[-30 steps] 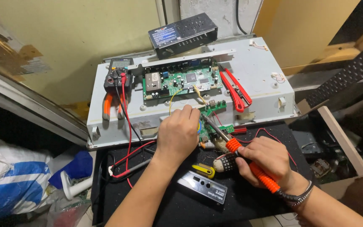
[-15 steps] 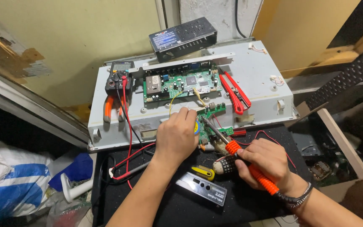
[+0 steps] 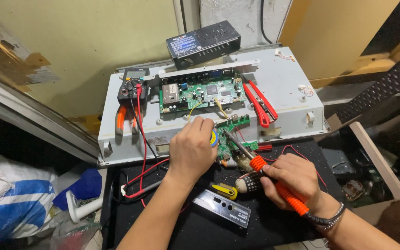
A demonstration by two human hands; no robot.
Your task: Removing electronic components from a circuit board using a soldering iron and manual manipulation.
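My right hand (image 3: pixel 297 178) grips an orange-handled soldering iron (image 3: pixel 274 183), its metal tip resting on a small green circuit board (image 3: pixel 232 134) at the front edge of a white metal panel (image 3: pixel 283 83). My left hand (image 3: pixel 191 149) is closed over the left part of that small board, with a blue and yellow item (image 3: pixel 214 137) showing at its fingertips. What the fingers hold underneath is hidden. A larger green circuit board (image 3: pixel 200 92) is mounted on the panel above both hands.
On the panel lie a multimeter (image 3: pixel 133 88) with red and black leads, orange-handled pliers (image 3: pixel 125 119) and red-handled cutters (image 3: pixel 259 104). A black box (image 3: pixel 204 42) stands behind. A silver rectangular device (image 3: pixel 223 213) and a yellow tool (image 3: pixel 225 190) lie on the black mat (image 3: pixel 200 231). Bags sit at left.
Both hands stay on the small board; the view has shifted only slightly. The iron's tip remains at the same spot.
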